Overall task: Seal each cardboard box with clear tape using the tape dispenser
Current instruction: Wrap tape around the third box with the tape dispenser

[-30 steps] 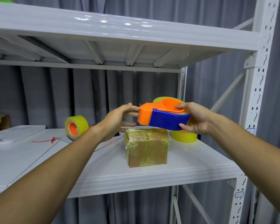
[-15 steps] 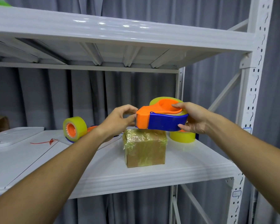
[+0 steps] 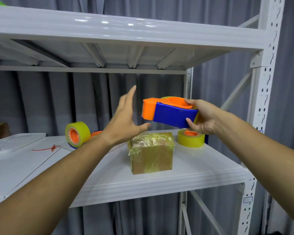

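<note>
One cardboard box (image 3: 151, 153) sat on the shelf (image 3: 185, 177), already taped. My right hand (image 3: 203, 120) gripped the tape dispenser (image 3: 168, 112) above it; my left hand (image 3: 126, 121) hovered spread. Advisable: catch the tape end squarely, then lower.

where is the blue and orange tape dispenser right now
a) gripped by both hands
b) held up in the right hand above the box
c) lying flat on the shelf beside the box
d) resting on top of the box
b: the right hand grips the tape dispenser in the air above the cardboard box, while the left hand is spread open and apart from it.
</note>
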{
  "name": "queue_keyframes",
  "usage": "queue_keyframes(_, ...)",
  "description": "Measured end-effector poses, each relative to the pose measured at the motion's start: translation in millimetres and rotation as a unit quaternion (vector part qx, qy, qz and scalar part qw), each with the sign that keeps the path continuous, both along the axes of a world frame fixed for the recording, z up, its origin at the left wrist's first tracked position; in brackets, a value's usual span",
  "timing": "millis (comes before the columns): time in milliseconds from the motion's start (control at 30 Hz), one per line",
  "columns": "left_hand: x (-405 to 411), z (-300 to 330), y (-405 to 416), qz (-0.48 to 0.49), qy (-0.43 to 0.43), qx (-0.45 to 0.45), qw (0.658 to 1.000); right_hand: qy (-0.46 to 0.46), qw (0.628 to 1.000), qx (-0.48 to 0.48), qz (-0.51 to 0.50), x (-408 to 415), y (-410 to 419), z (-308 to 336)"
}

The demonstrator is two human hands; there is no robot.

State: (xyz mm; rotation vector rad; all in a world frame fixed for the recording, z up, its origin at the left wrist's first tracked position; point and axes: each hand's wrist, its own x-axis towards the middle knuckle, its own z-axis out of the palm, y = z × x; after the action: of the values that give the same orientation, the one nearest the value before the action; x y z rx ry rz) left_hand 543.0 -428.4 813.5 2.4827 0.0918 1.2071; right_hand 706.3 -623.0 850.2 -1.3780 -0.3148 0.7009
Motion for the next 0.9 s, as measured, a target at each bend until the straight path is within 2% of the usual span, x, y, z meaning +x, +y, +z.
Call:
queue_keyframes(67,0,7,-2,0.043,-0.071,0.162,0.983,0.007,1.000,0.004,-0.003,0,0,1)
queue_keyframes(133,6,14,-6,0.070,-0.061,0.301,0.949,0.013,1.000,0.007,-0.002,0,-1,3)
queue_keyframes(167,10,15,-8,0.079,-0.052,0.340,0.936,0.015,1.000,0.006,0.000,-1,0,3)
queue_keyframes(333,24,15,-12,0.127,-0.078,0.384,0.911,0.014,1.000,0.005,0.012,-2,-2,5)
queue_keyframes(400,27,15,-11,0.141,-0.078,0.381,0.911,0.007,1.000,0.007,0.030,-4,-5,5)
queue_keyframes(533,28,17,-11,0.121,-0.078,0.320,0.936,-0.044,0.997,0.028,0.055,-8,-14,4)
queue_keyframes(633,25,18,-12,0.091,-0.086,0.234,0.964,-0.170,0.984,-0.010,0.043,-8,-21,2)
queue_keyframes(700,22,21,-12,0.069,-0.084,0.170,0.979,-0.288,0.954,-0.079,0.011,-2,-21,1)
queue_keyframes(767,20,25,-9,0.045,-0.077,0.122,0.988,-0.386,0.916,-0.103,-0.031,-2,-18,1)
queue_keyframes(833,20,28,-7,0.015,-0.057,0.083,0.995,-0.481,0.873,-0.049,-0.068,1,-13,3)
queue_keyframes(900,23,28,-6,-0.015,-0.027,0.060,0.998,-0.527,0.847,0.018,-0.069,-4,-11,9)
